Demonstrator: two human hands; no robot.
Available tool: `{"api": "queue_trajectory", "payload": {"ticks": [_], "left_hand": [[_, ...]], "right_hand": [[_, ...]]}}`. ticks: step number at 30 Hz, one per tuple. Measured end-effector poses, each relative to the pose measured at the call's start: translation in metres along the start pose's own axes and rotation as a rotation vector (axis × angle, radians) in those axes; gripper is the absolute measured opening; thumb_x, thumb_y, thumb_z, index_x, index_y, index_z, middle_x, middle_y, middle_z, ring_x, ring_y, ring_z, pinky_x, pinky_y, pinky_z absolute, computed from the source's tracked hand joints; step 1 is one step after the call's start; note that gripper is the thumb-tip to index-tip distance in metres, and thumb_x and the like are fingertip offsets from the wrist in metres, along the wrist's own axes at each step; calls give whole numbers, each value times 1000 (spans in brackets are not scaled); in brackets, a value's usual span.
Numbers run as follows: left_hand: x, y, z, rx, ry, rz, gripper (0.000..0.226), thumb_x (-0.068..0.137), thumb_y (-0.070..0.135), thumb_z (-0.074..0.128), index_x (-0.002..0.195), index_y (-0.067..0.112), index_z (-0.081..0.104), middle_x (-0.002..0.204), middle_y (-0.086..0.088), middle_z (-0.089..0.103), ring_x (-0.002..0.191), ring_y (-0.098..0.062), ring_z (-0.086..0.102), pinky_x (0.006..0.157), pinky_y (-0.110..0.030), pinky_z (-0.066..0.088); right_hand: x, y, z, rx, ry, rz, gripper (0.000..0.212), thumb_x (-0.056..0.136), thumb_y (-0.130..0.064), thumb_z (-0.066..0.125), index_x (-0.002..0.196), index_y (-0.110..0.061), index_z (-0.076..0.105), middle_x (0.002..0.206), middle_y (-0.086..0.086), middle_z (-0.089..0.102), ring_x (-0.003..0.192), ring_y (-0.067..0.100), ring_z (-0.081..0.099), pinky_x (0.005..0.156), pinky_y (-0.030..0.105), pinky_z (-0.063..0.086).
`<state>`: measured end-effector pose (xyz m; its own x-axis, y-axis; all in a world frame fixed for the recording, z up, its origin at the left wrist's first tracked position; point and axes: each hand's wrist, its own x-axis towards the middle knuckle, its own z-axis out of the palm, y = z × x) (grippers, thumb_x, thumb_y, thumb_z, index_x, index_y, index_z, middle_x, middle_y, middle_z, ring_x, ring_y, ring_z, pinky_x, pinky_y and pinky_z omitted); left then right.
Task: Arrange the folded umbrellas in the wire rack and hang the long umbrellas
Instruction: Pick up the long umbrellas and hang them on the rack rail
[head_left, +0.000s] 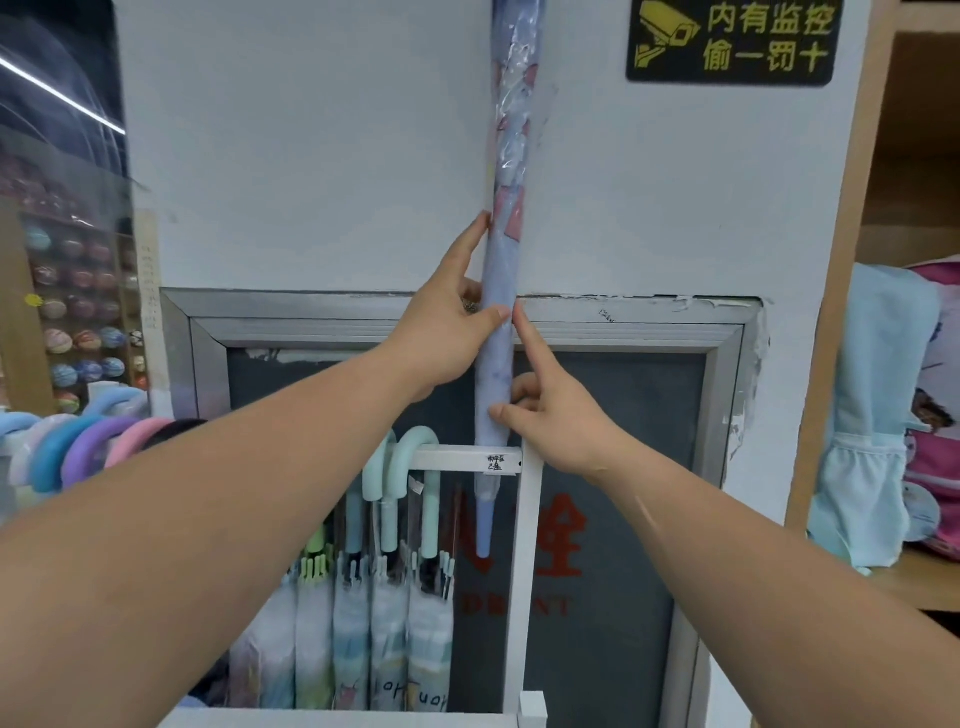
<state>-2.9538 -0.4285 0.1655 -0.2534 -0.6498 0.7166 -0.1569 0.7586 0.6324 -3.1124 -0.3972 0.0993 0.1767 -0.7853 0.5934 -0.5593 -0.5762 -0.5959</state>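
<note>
White wall (311, 156) fills the background, with a grey metal-framed cabinet door (623, 332) set in its lower half. Wooden shelf unit (841, 260) at right, pale blue and pink backpacks (883, 415) on it. White rack frame (524, 571) stands in front of the door.

Long umbrella (506, 182), lavender and in a clear plastic sleeve, is held upright against the wall. Its top runs out of frame. Its pale-blue tip (483, 530) points down and passes behind the rack's horizontal bar (452, 460).

Hung long umbrellas (384, 623) with mint hook handles hang off that bar, just left of the tip. Row of pastel hook handles (78, 447) at far left. Black-and-yellow surveillance sign (732, 41) top right.

Left hand (447, 332) grips the umbrella mid-shaft: thumb across the front, index finger lying up along the left edge, other fingers hidden behind. Right hand (556, 421) pinches it just below: thumb pressed on the front, index finger straight up along the right edge, one finger curled behind.

Small handwritten label (501, 462) on the bar.
</note>
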Motion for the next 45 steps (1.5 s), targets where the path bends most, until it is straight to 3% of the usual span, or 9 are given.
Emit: {"api": "queue_trajectory", "payload": {"ticks": [7, 11, 18, 23, 29, 33, 37, 42, 45], "left_hand": [[-22, -16, -6, -142, -74, -98, 94, 97, 1, 61, 155, 54, 9, 116, -5, 72, 101, -17, 74, 83, -53, 61], [-35, -29, -3, -162, -93, -124, 95, 97, 1, 61, 155, 53, 6, 113, -5, 75, 104, -20, 73, 84, -57, 60], [-39, -35, -1, -151, -112, -170, 98, 92, 2, 67, 151, 59, 13, 100, -17, 74, 95, -26, 74, 82, -52, 62], [-41, -37, -8, -105, -58, -151, 66, 95, 19, 69, 147, 43, 37, 91, -5, 75, 77, -10, 70, 82, -36, 56], [-16, -22, -12, -151, 23, -95, 65, 98, 26, 64, 151, 46, 32, 106, 0, 75, 99, -13, 73, 97, -43, 56], [-12, -16, -12, -194, -12, -91, 66, 98, 19, 65, 151, 42, 32, 111, -9, 72, 98, -20, 74, 84, -41, 61], [-19, -19, -12, -290, -76, -141, 65, 99, 2, 60, 149, 35, 34, 111, -12, 72, 94, -21, 75, 69, -32, 60], [-33, -29, -5, -303, -185, -175, 66, 99, -2, 58, 147, 34, 32, 111, -17, 73, 92, -18, 75, 69, -32, 60], [-31, -33, -4, -270, -172, -186, 73, 96, -3, 61, 146, 39, 27, 105, -18, 75, 93, -21, 76, 72, -35, 61]], "right_hand": [[20, -23, -9, 208, 213, -1, 56, 99, -25, 62, 149, -41, 42, 102, -10, 73, 96, 6, 70, 85, 26, 55], [42, -41, -10, 191, 228, -15, 60, 99, -25, 61, 151, -44, 36, 104, -6, 73, 100, 12, 71, 96, 38, 55], [54, -41, -4, 103, 198, -18, 77, 97, -15, 61, 152, -52, 23, 97, 0, 71, 97, 18, 70, 90, 46, 58], [31, -23, -3, 67, 124, -11, 85, 97, -13, 61, 149, -61, 14, 95, 23, 66, 85, 35, 66, 82, 57, 57], [5, -13, 10, -41, 97, 0, 91, 95, -14, 62, 151, -60, 7, 88, 16, 68, 76, 24, 64, 81, 41, 56], [0, -8, 10, -93, 75, 2, 86, 96, -20, 61, 149, -63, 9, 88, 7, 71, 79, 18, 66, 75, 31, 55], [6, -17, 4, 6, 128, -24, 68, 98, -27, 62, 155, -42, 28, 99, -6, 71, 72, -6, 64, 69, 7, 45], [35, -37, -7, 147, 231, -14, 62, 100, -27, 59, 152, -45, 31, 105, -8, 71, 92, 8, 70, 87, 35, 58], [42, -40, -8, 147, 238, -11, 68, 100, -23, 59, 155, -43, 25, 101, -7, 72, 92, 10, 71, 88, 36, 58]]}}
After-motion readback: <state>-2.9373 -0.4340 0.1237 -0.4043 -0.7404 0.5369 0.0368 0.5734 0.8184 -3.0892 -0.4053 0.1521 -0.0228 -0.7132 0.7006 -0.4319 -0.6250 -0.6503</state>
